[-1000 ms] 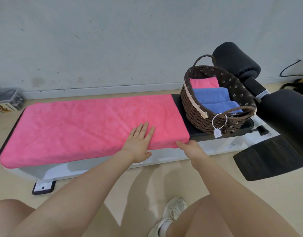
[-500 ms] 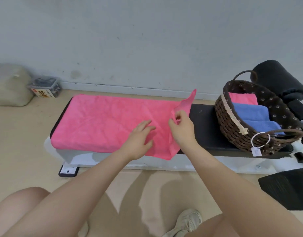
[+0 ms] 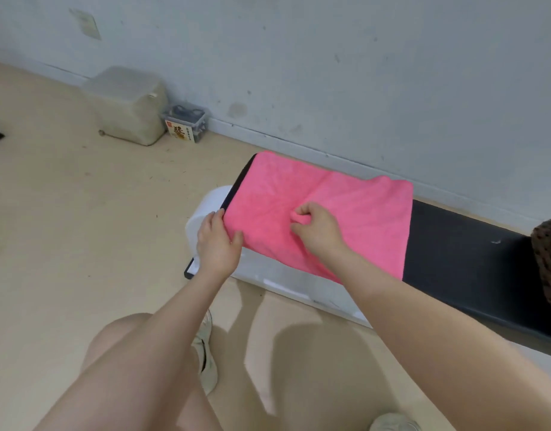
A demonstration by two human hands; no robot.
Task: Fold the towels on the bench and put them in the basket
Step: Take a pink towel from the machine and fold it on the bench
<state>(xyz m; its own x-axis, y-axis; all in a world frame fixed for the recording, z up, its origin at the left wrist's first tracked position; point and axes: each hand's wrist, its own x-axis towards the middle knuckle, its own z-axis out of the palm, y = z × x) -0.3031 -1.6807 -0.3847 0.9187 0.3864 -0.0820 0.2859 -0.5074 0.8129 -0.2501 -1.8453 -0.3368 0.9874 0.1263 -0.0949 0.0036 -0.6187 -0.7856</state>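
Head view
Left grip: my left hand holds the near left corner of the pink towel, thumb on top, fingers curled round the edge.
Right grip: my right hand, just right of the left, pinches a bunch of the towel's upper layer.
Towel: doubled over, lying on the left end of the desk, under both grips.
Basket: the basket stands far right of my right grip, cut by the frame edge.
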